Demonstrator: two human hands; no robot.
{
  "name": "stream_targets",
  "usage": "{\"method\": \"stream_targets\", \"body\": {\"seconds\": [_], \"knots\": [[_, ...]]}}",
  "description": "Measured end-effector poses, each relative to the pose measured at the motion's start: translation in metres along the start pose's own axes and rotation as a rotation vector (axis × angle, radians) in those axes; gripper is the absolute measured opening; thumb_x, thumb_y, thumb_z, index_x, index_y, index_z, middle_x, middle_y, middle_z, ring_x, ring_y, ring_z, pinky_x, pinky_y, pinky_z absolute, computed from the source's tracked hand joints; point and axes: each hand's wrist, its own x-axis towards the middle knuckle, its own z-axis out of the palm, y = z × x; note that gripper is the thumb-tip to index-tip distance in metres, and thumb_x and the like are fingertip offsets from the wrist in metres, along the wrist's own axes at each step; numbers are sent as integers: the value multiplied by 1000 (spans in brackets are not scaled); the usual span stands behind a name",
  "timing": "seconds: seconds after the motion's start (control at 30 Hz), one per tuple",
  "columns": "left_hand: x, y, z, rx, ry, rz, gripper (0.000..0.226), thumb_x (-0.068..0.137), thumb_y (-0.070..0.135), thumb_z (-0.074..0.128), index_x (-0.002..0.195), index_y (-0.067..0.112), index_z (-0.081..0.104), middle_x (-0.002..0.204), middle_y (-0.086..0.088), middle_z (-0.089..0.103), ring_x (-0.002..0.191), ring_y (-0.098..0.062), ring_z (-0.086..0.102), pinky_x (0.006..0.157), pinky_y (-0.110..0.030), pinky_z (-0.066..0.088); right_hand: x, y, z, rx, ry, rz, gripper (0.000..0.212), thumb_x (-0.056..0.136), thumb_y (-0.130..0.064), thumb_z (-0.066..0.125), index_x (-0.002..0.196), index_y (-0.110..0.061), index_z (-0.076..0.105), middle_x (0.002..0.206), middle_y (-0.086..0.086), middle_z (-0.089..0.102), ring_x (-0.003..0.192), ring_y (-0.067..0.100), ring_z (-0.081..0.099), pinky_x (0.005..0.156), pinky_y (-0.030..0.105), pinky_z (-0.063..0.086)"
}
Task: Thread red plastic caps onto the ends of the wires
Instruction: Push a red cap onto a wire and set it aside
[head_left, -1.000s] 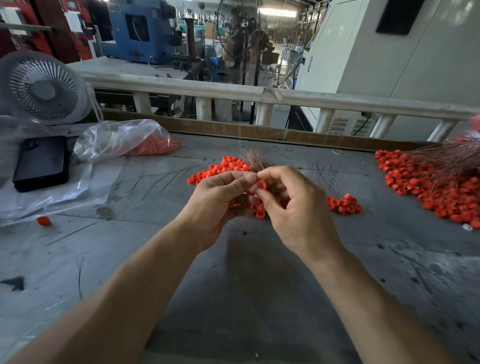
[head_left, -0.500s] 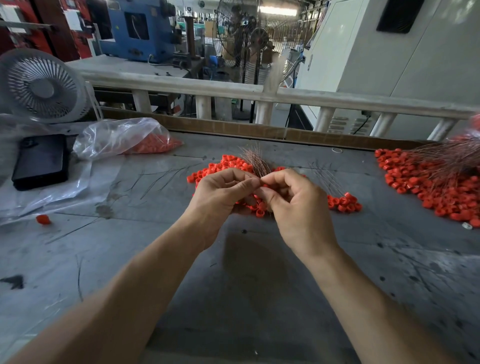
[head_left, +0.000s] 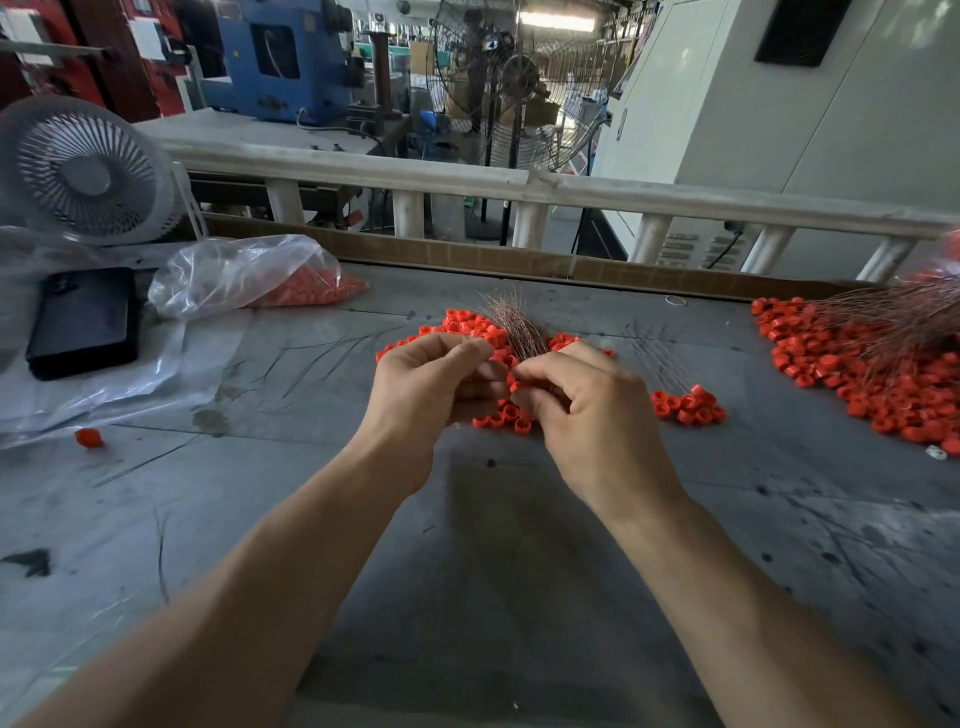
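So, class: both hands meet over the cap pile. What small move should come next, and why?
Probably slide the red cap pinched by the right hand onto a wire end, since the left hand grips the wire bundle right beside it, fingertips almost touching.

Factory floor: blue machine (head_left: 275, 62), grimy workbench (head_left: 493, 571).

Red caps (head_left: 470, 325) (heaped) under wires (head_left: 511, 325)
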Motion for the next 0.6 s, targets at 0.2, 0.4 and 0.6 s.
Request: {"method": "stream_targets", "body": {"seconds": [0.2,0.4,0.6], "knots": [[2,5,-5,-122,43,-83,20,101,15,58,106,-2,67,89,-19,75,77,-27,75,69,-34,62,0,2,-1,-61,-1,-42,25,89,-7,77,112,-15,79,97,-6,64,87,10,63,77,23,54],[5,4,-8,-133,89,-114,23,101,19,54,98,1,69,92,-21,77,81,-31,76,67,-34,63,-1,4,-2,-84,-25,-29,19,89,-15,78,108,-20,78,95,-10,63,84,7,60,73,25,54],[8,11,-15,-93,126,-82,19,97,14,56,93,1,69,84,-19,76,73,-28,76,59,-31,61,1,6,-6,-12,-46,-13,18,88,-16,79,104,-24,77,94,-14,63,82,2,55,77,21,50]]}}
